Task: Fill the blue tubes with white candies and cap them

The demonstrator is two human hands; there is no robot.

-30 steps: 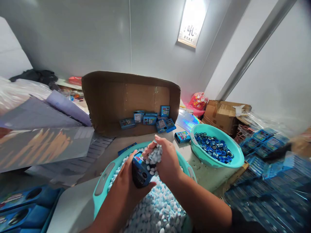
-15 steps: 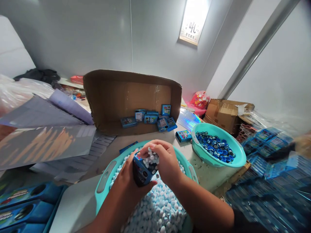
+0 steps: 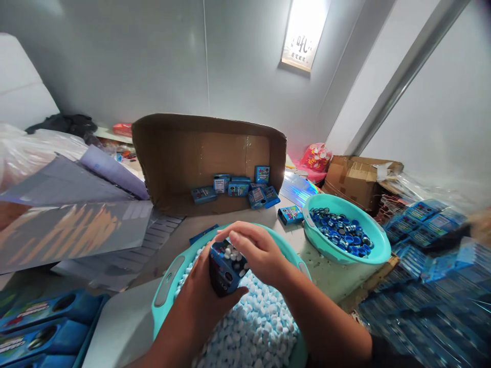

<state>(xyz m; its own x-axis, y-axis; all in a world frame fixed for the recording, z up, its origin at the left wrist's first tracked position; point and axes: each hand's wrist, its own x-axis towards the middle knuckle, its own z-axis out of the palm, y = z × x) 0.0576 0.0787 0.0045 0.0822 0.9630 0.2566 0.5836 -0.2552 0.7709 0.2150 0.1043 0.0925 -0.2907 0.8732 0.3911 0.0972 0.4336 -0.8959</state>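
My left hand point(image 3: 201, 286) is wrapped round a small blue box point(image 3: 227, 268), tilted above the basin. White candies point(image 3: 235, 254) show in the box's opening. My right hand point(image 3: 255, 248) is cupped over the far side of the box, its fingers stretched out and its thumb near the opening; no candies show in it, though its palm is partly hidden. Below both hands, a turquoise basin point(image 3: 163, 301) holds a heap of white and pale-blue candies point(image 3: 259, 322).
Behind the basin, a cardboard box point(image 3: 169, 153) lies on its side with several small blue boxes inside. Another turquoise basin point(image 3: 378, 250) to the right holds blue lids point(image 3: 341, 232). Packed blue boxes point(image 3: 425, 286) are stacked at far right; larger blue boxes point(image 3: 42, 327) stand at lower left.
The clump of candies in my right hand has gone from between its fingers, and candies now show in the box opening. My right hand has opened out over the box.
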